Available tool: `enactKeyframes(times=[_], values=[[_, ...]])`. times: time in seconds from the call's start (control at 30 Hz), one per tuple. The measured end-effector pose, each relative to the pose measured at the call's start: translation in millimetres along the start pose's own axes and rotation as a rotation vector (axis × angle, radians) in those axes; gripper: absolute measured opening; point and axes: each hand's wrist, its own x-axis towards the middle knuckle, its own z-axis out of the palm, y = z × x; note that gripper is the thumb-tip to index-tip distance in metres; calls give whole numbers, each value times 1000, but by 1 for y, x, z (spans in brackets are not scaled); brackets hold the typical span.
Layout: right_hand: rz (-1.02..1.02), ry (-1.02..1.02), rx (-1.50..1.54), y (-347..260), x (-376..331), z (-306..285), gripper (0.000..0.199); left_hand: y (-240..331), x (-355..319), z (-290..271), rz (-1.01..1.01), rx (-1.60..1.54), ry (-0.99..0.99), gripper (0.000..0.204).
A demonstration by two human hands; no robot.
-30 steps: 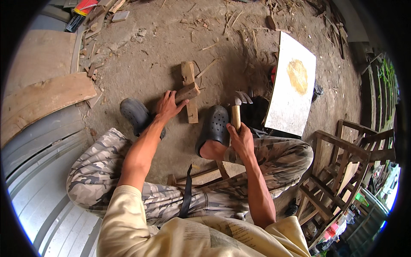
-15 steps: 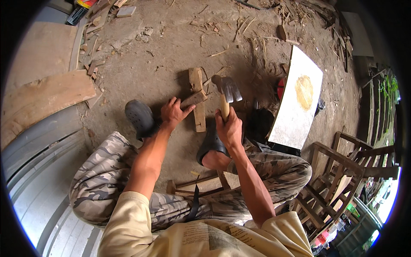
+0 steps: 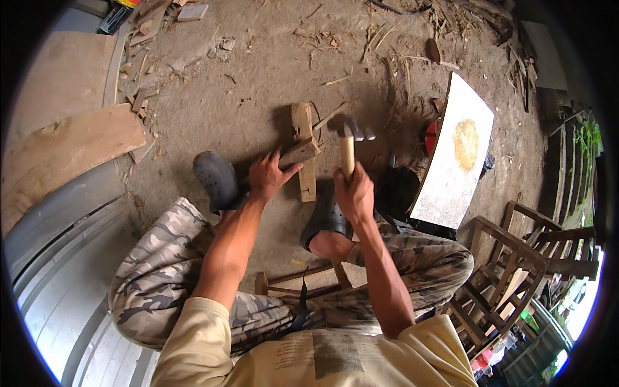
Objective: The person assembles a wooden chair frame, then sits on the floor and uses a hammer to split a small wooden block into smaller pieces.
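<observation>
My left hand [image 3: 267, 175] is closed on the near end of a short wooden block [image 3: 300, 152], its thumb and fingers along the sides. That block lies slantwise across a longer piece of wood [image 3: 305, 182], which rests on the dirt floor between my feet. In my right hand [image 3: 355, 195] is a claw hammer, gripped by its pale wooden handle [image 3: 348, 155]. The dark hammer head [image 3: 354, 129] is up in the air, just right of the block and apart from it. The far part of the head is slightly blurred.
Dark clogs [image 3: 216, 179] are on my feet, either side of the wood. A white board [image 3: 445, 187] leans at the right, near a wooden slatted frame [image 3: 509, 242]. Plywood sheets [image 3: 64, 84] lie left; wood scraps [image 3: 192, 12] and dry twigs litter the far ground.
The hammer has turned in my right hand, its handle now more upright in the picture. My left hand still holds the short block across the longer piece. The whole view has shifted slightly.
</observation>
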Motion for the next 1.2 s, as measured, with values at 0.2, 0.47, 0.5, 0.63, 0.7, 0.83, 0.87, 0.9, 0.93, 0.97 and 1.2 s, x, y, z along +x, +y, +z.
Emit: enactKeyframes(times=[0.2,0.47,0.5,0.63,0.7,0.83,0.87,0.9,0.93,0.97,1.2], values=[[13,58,-31,0,9,-27,32,-3,0,13,170,57,156,93],[10,92,-54,43,-6,-27,36,-8,8,40,308,187,259,92],[10,93,-56,46,-7,-26,35,-10,9,42,324,195,264,90],[-27,81,-74,61,-8,-16,34,-12,7,48,325,218,295,85],[-4,30,-95,56,-1,-16,32,-12,5,48,316,227,317,85],[-49,35,-70,33,3,-14,31,-11,5,51,298,195,355,84],[-55,41,-51,29,4,-12,31,-12,5,52,284,172,360,84],[-63,43,-34,30,5,-9,31,-13,5,53,284,169,353,84],[-71,45,-16,34,4,-4,30,-14,5,54,284,166,346,84],[-77,48,2,41,4,0,30,-15,5,55,285,163,338,84],[-8,70,-90,45,13,1,22,-16,7,54,277,231,334,84]])
